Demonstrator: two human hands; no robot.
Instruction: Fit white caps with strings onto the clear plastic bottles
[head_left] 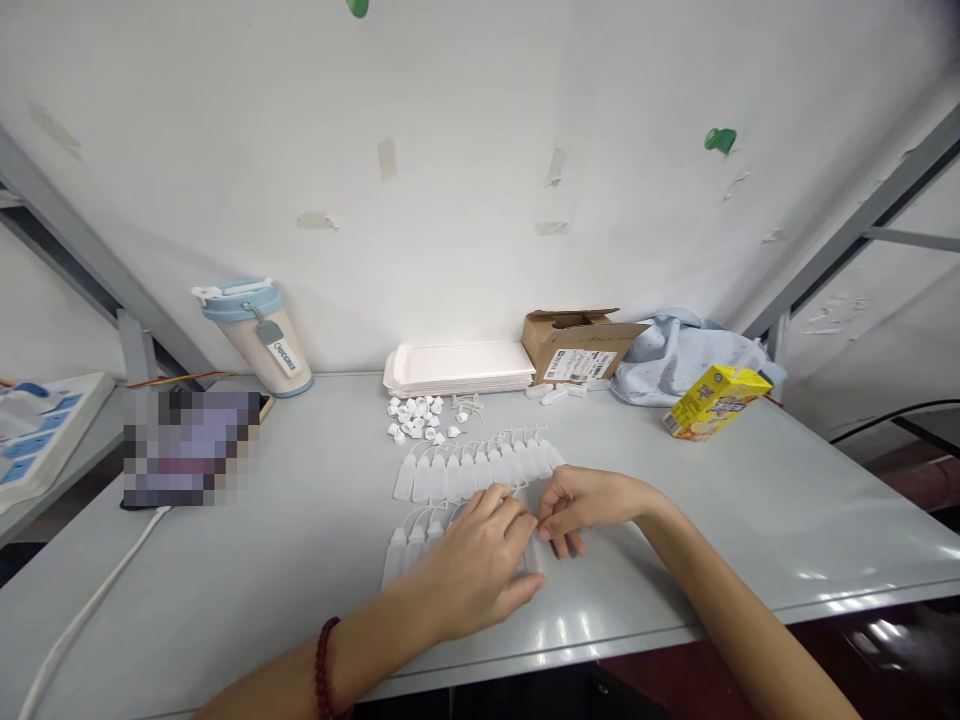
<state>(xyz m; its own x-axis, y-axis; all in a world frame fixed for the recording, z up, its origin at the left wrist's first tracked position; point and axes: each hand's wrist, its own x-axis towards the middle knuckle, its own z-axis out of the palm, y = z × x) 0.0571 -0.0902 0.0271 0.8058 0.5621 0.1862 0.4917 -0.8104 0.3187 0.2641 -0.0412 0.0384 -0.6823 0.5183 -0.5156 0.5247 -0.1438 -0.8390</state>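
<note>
One phone (191, 445), pixelated, at 10 o'clock from the left hand (486, 562); tumbler (259, 345) just behind it, between 10 and 11. Front row (415, 548) of looped translucent sleeves at 9, right end running under that hand; a dragging palm or wrist could skew it. Loose caps (416, 412) at 11: small, a careless sweep would scatter them. Back row (480, 470) at 12, loops crowded; a knuckle bump could snag loops or knock the line crooked. Left fingers bent over the front row, can't tell if they grip anything. Right hand (585, 505) at 2, thumb and fingertips drawn together beside the left fingertips; can't tell what's between. Slip risk there, I'd say, if the part is slick or the pinch is off-angle. Yellow carton (716, 402) farther out at 2; low concern.
</note>
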